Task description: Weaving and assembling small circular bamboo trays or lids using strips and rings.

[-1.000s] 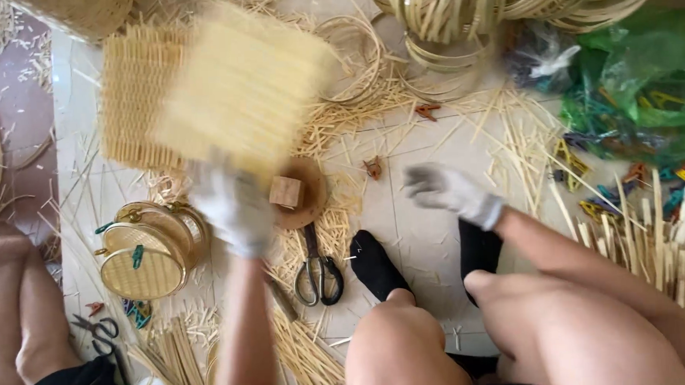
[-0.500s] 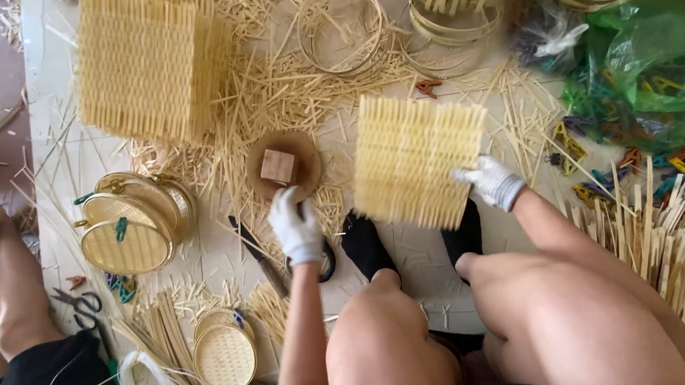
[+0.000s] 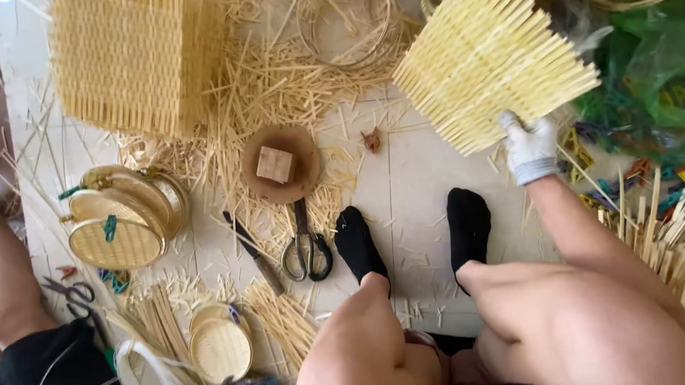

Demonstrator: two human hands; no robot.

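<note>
At far left, another person's bare leg (image 3: 4, 292) rests by a stack of round woven bamboo trays with green clips (image 3: 124, 217). Above lies a pale rectangular mat of bamboo slats (image 3: 133, 59). In the centre, black-handled scissors (image 3: 306, 252) lie below a brown disc carrying a small wooden block (image 3: 276, 164). At right, the white-gloved right hand (image 3: 529, 146) pinches the lower edge of a square yellow bamboo-slat mat (image 3: 491, 59), held tilted above the littered floor (image 3: 411, 182). The left hand is out of sight.
</note>
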